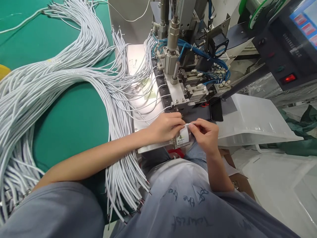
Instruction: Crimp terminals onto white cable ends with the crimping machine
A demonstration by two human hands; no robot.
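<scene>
Both hands [166, 127] [205, 135] pinch a thin white piece [187, 124] beside the machine [171, 62], cable bundles [54, 76] spread at left.

A green tabletop [71, 122] lies left, pale plastic bins [257, 115] right.

1 thin white strand [187, 124] spans the small gap between the left hand [168, 127] and the right hand [205, 134], pinched on both sides. It looks straight and runs nearly level across the view. Only a short length shows; they cover the rest, and finer detail is too small to tell
</scene>
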